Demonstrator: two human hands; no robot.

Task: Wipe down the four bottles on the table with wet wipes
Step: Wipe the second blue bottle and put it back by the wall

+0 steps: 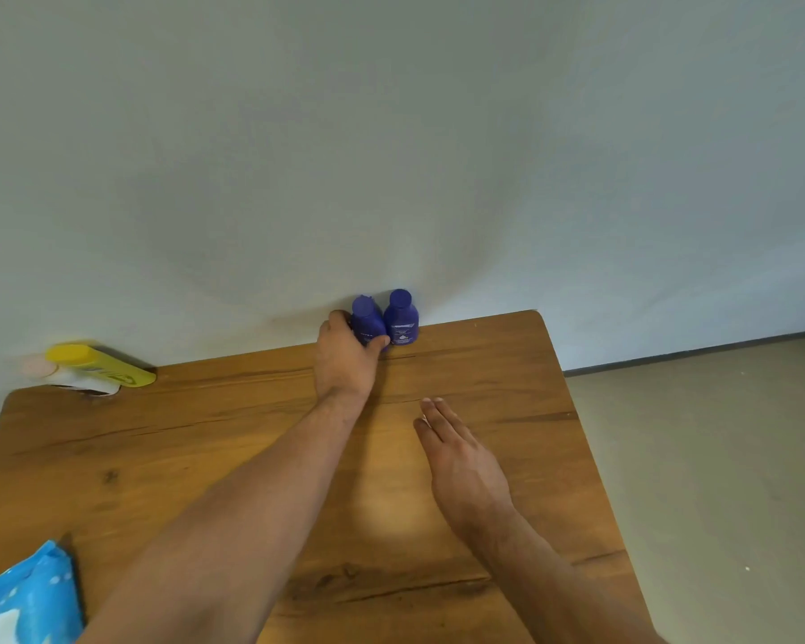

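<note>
Left hand [345, 360] grips a dark blue plastic bottle [366, 323] standing at the far edge of the brown wooden table [507, 388], by the grey wall [391, 155] and touching a second dark blue bottle [401, 320]. Right hand [461, 462], fingers straight, holds nothing over the table's middle. A yellow plastic bottle [103, 364] and a white bottle with a pale pink cap [80, 376] sit at the far left corner, and a blue wet-wipe pack [24, 597] lies at the near left edge.

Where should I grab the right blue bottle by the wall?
Grip the right blue bottle round its body below the cap, probably from the front-right with the right hand: it stands upright, wall behind, and the other blue bottle, held by the left hand, crowds its left.
</note>
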